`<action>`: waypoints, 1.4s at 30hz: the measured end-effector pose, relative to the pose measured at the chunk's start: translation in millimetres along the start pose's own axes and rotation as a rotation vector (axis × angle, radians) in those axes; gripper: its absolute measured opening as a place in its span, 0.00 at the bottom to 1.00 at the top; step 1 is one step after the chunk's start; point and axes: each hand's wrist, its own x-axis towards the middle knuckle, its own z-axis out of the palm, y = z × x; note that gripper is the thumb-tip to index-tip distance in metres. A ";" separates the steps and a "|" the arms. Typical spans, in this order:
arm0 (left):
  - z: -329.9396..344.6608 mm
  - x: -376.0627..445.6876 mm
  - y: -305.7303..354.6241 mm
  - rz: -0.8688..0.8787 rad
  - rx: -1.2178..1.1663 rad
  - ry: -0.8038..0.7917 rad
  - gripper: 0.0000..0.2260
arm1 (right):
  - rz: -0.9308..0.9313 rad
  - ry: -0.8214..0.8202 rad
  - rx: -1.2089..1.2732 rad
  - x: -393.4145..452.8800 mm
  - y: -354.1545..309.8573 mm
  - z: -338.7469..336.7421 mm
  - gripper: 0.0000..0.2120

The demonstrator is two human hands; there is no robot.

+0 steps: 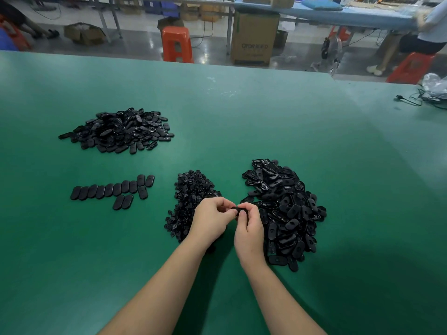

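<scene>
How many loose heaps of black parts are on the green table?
3. The far heap lies at left; the small-parts heap is beneath the left hand; the oval-parts heap is beside the right hand. None seems hidden.

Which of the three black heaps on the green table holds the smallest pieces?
The middle heap, partly behind the left hand: tiny roundish bits. The far-left heap and the right heap hold larger oval shells.

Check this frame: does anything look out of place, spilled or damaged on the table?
Nothing serious. The left grip and right grip pinch one oval piece. The row of ovals is neat, except three strays lying below it, out of line. No spill or damage shows.
</scene>
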 end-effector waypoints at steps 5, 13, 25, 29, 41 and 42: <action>0.0 -0.7 1.4 -0.006 0.025 -0.001 0.03 | 0.007 -0.005 -0.013 0.6 0.7 0.3 0.14; -1.2 -3.2 5.3 -0.001 0.120 0.022 0.02 | 0.012 -0.016 -0.019 0.2 -0.1 0.4 0.15; 7.4 -6.9 10.1 0.051 0.245 0.077 0.02 | 0.055 -0.010 0.027 0.2 -1.1 -1.4 0.13; 6.5 -5.7 7.5 0.083 0.209 0.051 0.03 | 0.034 0.006 0.019 -0.5 -1.3 -1.3 0.12; 1.7 -7.7 -7.3 0.195 0.204 0.016 0.06 | 0.006 -0.004 -0.016 -0.4 0.5 -1.5 0.11; 2.6 -9.6 -7.2 0.227 0.235 0.022 0.07 | 0.013 -0.009 -0.020 -0.3 0.3 -1.5 0.11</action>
